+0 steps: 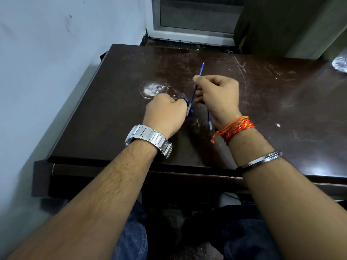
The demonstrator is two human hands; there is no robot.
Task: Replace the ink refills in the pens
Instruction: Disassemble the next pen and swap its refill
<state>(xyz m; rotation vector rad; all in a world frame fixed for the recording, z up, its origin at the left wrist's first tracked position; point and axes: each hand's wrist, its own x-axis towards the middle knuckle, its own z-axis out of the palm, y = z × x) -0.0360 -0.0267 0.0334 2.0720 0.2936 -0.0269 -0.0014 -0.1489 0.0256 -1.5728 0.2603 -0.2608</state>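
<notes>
A thin blue ink refill (193, 94) runs slantwise through my right hand (217, 94), pinched between thumb and fingers, its tip pointing up and away and its pale lower end near my left hand. My left hand (165, 113) is closed in a fist around a blue pen part (187, 102); only a small blue bit shows at the knuckles, the rest is hidden. A second blue refill (209, 121) lies on the dark brown table (112, 109) just under my right wrist.
The scratched table stands against a pale wall on the left. A crumpled clear wrapper (340, 62) sits at the far right edge. A window frame and curtain rise behind the table. My knees are under its front edge.
</notes>
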